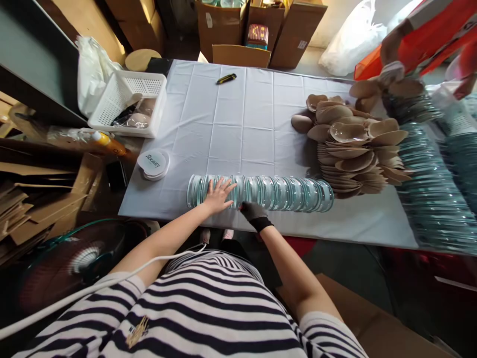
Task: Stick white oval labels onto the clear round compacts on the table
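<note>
So from the head cam: there's a long row of clear greenish glass discs (261, 193) standing on edge, lying sideways along the near edge of the white-clothed bench (238, 124). The left hand (218, 195) is spread flat, fingers splayed, pressing on top of the row near its left end, not gripping anything. The right hand (252, 211), in a dark glove, sits just right of it at the row's near side, touching the discs; can't really tell how far it's closed since it's tucked underneath. Off to the right is a heap of tan wooden shell-shaped pieces (350, 144), close to the row's far end. A white plastic basket (128, 102) sits at the left corner.
</note>
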Action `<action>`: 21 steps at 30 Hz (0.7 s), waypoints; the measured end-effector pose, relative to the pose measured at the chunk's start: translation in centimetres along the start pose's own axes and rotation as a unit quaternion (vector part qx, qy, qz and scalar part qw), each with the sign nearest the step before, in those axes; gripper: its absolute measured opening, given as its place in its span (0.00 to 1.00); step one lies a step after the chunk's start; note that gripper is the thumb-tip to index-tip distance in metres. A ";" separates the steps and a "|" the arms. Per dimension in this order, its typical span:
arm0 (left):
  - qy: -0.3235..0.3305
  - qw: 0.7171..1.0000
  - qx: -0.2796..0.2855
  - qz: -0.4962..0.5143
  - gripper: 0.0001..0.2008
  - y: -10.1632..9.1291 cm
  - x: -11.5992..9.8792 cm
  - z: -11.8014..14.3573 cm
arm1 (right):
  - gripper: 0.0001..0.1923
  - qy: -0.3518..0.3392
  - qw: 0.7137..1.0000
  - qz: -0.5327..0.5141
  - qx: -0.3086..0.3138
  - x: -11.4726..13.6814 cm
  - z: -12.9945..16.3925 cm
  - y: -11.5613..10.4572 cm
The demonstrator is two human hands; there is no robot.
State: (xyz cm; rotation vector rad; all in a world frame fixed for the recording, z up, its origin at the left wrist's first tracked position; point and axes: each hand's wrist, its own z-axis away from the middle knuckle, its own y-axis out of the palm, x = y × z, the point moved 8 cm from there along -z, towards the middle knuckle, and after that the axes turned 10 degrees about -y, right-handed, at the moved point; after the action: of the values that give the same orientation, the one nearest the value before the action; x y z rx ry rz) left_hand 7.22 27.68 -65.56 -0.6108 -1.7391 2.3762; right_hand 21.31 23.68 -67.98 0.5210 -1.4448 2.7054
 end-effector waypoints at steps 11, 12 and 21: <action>0.030 0.999 0.016 -0.031 0.37 2.0 -4.2 -2.7 | 0.17 -0.068 0.977 0.139 0.150 -0.6 -10.5 -10.3; 0.028 0.999 0.017 -0.031 0.38 2.1 -4.0 -2.7 | 0.16 -0.091 0.973 0.160 0.140 0.0 -10.0 -10.2; 0.022 0.999 0.019 -0.021 0.39 1.8 -3.6 -2.7 | 0.19 -0.016 0.999 0.019 0.027 -1.9 2.3 -0.2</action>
State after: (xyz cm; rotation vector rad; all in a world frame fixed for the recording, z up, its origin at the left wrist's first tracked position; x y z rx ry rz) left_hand 11.82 28.23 -67.04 -0.6118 -1.6674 2.3438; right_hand 23.78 22.20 -67.19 0.5474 -1.4069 2.7843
